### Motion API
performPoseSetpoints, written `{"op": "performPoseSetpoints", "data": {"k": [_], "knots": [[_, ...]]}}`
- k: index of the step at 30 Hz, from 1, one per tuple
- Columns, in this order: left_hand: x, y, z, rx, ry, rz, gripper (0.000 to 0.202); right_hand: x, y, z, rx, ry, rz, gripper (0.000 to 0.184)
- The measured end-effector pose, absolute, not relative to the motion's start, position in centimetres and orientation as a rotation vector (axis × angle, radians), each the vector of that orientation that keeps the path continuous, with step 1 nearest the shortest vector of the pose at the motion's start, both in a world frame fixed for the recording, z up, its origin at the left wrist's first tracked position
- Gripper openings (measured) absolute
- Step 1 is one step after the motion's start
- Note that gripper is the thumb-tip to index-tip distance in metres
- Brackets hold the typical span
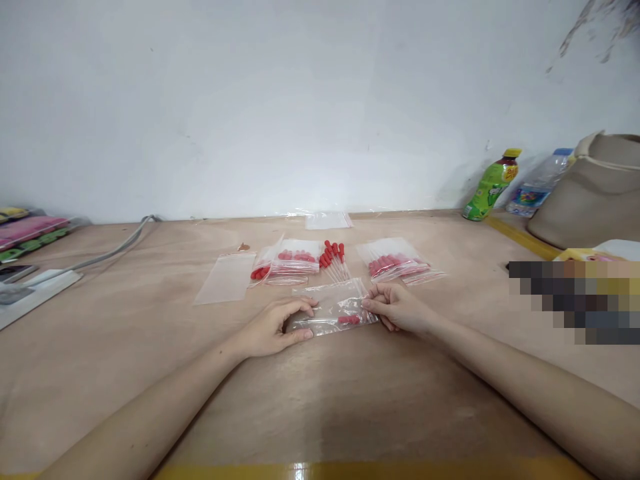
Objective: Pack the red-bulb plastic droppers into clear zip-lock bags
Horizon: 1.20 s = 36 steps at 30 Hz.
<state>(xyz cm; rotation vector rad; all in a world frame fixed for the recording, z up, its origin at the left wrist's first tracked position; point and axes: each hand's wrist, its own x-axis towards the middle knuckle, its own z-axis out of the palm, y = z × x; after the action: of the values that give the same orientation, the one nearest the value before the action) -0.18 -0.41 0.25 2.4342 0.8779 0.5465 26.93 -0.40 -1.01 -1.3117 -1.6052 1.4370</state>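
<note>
A clear zip-lock bag (327, 308) lies flat on the table in front of me, with a few red-bulbed droppers (349, 320) inside. My right hand (393, 307) pinches the right edge of this bag between thumb and fingers. At its left end rests my left hand (280, 323), thumb and fingers apart and touching the plastic. Just beyond the bag is a loose bunch of droppers (334, 257) with red bulbs and thin clear stems. Filled bags are piled on either side of the bunch, a left pile (295, 263) and a right pile (397, 260).
A flat bag (223, 279) lies left of the piles, another (329, 221) by the wall. A green bottle (493, 187), a clear bottle (537, 183) and a beige bag (590, 193) stand at right. A grey cable (125, 241) and pink-green packages (35, 233) are at left.
</note>
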Motion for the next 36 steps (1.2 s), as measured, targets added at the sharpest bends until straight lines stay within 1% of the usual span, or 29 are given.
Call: {"op": "performPoseSetpoints", "data": {"k": [2,5,9,13,19,25,28,30,33,36], "knots": [[-0.1,-0.5,0.4,2.419,0.886,0.546,0.021,26.9,-0.3,-1.2,-1.369,-1.565,1.376,0.033],[-0.1,-0.5,0.3,2.433,0.882,0.554,0.023,27.1,0.4,-1.0,-1.406,-1.590,1.096,0.033],[-0.1,-0.4,0.2,2.478,0.882,0.540,0.035,26.9,2.9,0.5,-1.474,-1.794,0.625,0.018],[-0.1,-0.3,0.1,2.505,0.863,0.504,0.039,25.2,7.0,1.5,-1.601,-1.851,0.423,0.013],[-0.1,-0.3,0.0,2.512,0.822,0.472,0.039,22.5,11.8,0.7,-1.740,-1.749,0.473,0.031],[-0.2,-0.4,0.0,2.512,0.825,0.471,0.039,23.5,11.7,1.1,-1.709,-1.545,0.598,0.027],[-0.2,-0.4,-0.1,2.518,0.824,0.477,0.039,25.3,10.0,1.9,-1.552,-1.424,0.678,0.026],[-0.2,-0.3,-0.1,2.527,0.821,0.472,0.039,26.7,8.3,2.0,-1.324,-1.241,0.766,0.027],[-0.2,-0.2,-0.2,2.543,0.813,0.470,0.040,28.5,5.5,1.3,-1.142,-1.114,0.812,0.036],[-0.2,-0.2,-0.2,2.550,0.817,0.473,0.039,29.3,3.2,0.2,-1.098,-1.113,0.844,0.043]]}}
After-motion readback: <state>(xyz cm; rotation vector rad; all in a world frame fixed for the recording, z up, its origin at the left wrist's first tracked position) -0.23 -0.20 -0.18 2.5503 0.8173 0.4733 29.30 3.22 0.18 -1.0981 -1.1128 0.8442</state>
